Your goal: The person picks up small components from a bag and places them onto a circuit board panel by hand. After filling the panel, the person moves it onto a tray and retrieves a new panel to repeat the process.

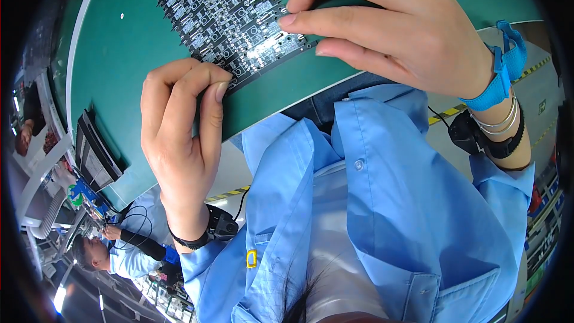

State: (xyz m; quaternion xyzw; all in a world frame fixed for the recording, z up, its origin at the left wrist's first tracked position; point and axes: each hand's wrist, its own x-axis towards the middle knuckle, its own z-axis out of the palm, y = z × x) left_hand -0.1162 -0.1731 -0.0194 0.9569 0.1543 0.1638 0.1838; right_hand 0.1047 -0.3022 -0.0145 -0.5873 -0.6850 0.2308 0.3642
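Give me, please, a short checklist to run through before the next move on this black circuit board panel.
1. Left hand on the panel's near corner: ok, thumb and fingers pinch its edge.
2. Right hand on the panel: ok, fingertips rest on its right edge.
3. Panel lying flat on the green mat: cannot tell, the hands hide the near edge.
4. Blue wrist strap on the right wrist: ok.
5. Strap on the left wrist: cannot tell, only a black band shows.
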